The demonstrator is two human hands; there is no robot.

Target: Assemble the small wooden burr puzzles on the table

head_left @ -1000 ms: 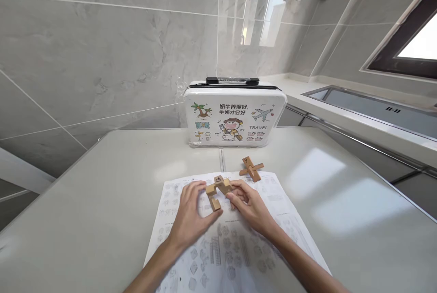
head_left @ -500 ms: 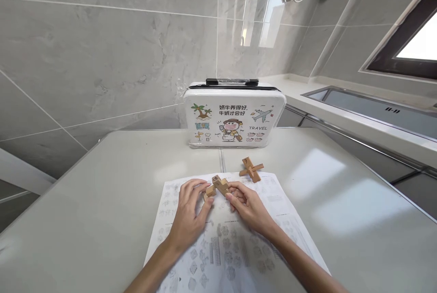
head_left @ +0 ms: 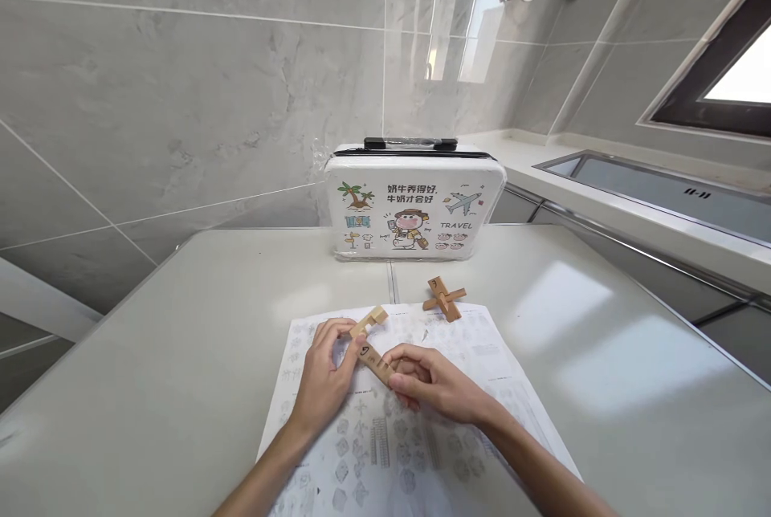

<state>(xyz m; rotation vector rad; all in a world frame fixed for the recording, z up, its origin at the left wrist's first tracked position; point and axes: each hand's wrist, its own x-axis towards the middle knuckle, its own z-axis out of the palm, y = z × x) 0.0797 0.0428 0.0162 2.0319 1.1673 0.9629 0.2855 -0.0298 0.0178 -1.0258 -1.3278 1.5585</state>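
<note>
Both my hands work over a printed instruction sheet (head_left: 434, 437) lying on the white table. My left hand (head_left: 322, 380) pinches a notched wooden puzzle piece (head_left: 369, 318) that points up and away. My right hand (head_left: 430, 380) grips a second wooden bar (head_left: 374, 360) marked with a dark symbol, its end touching the left-hand piece. An assembled wooden cross (head_left: 444, 297) rests at the sheet's far edge, apart from both hands.
A white tin case (head_left: 415, 208) with cartoon travel pictures and a black handle stands at the back of the table (head_left: 181, 340) against the tiled wall. A counter with a steel sink (head_left: 650, 188) runs along the right.
The joined wooden pieces between my hands have come apart into two bars, one in each hand. Both hands have drawn slightly nearer to me on the sheet.
</note>
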